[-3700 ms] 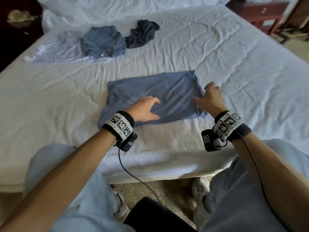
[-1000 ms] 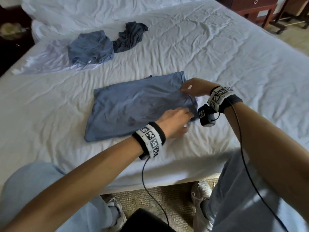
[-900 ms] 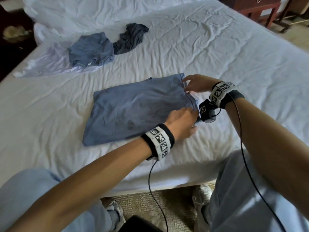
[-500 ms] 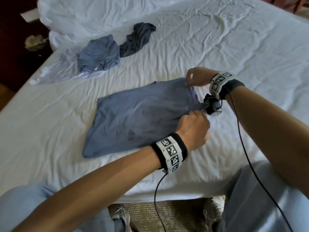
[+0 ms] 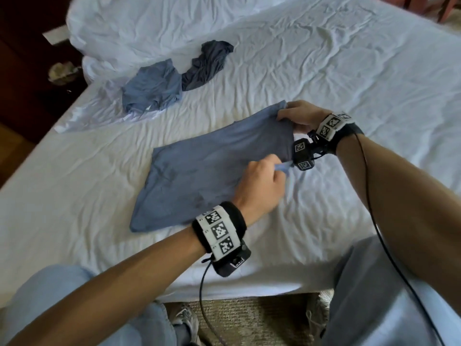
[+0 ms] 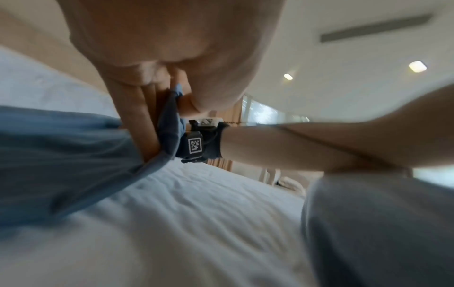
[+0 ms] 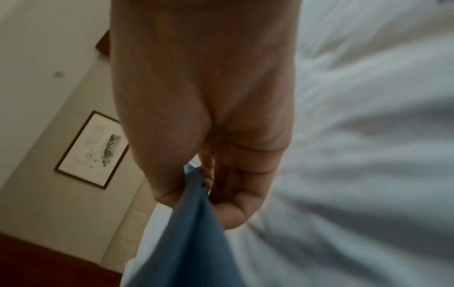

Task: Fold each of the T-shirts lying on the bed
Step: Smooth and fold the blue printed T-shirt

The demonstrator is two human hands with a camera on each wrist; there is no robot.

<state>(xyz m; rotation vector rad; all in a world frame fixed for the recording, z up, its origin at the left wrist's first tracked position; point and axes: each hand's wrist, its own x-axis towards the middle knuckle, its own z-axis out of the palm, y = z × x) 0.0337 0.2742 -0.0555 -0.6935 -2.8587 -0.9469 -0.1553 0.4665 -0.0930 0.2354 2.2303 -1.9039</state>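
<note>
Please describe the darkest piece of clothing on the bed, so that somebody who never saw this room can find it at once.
Start at the white bed and look toward its far end, near the pillows. Two crumpled garments lie there side by side, away from both hands. The dark grey T-shirt is the right-hand one, bunched into a long strip and clearly darker than the blue T-shirt touching it.

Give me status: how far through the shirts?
None finished. In hand: the blue T-shirt, partly folded, its right edge pinched by the left hand and right hand. Left: a crumpled blue shirt, a dark shirt, and a pale garment beneath.
</note>
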